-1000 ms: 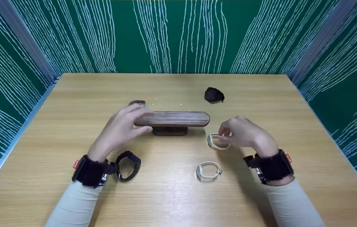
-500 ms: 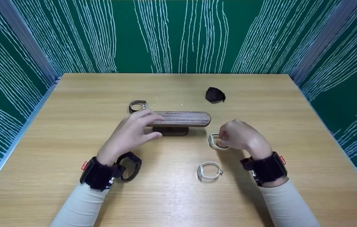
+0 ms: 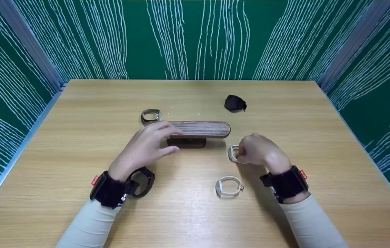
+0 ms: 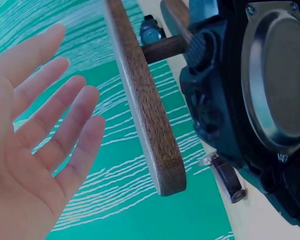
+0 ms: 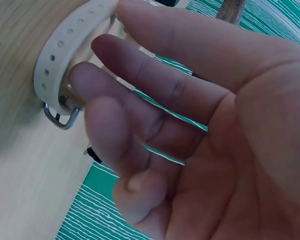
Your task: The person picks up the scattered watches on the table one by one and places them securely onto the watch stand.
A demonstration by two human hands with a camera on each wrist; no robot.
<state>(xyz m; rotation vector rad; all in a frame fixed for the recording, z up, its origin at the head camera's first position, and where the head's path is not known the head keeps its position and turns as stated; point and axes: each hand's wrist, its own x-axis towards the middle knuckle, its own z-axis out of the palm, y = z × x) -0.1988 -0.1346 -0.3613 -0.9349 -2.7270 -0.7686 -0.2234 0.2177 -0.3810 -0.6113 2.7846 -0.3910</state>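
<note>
My right hand [image 3: 257, 151] is at a white wristwatch [image 3: 231, 153] standing on its side on the table, pinching its perforated strap [image 5: 52, 57] between thumb and curled fingers; the right wrist view shows the buckle end free. My left hand [image 3: 146, 146] hovers at the left end of a dark wooden display stand [image 3: 205, 129], a rounded bar on a post and base. Its fingers [image 4: 72, 117] are spread and apart from the bar in the left wrist view. Below that wrist stands a black watch [image 4: 277, 80], partly hidden in the head view.
A second white watch [image 3: 219, 187] stands nearer the front. A brown-strapped watch [image 3: 143, 117] lies behind the stand's left end, and a black watch [image 3: 235, 103] lies at the back right. Green panels with white lines [image 3: 146, 41] enclose the wooden table [image 3: 195, 224].
My right fingers have closed in on the white watch's strap, and that wrist has shifted slightly left. The left hand has moved right and a little nearer along the stand, uncovering the brown-strapped watch.
</note>
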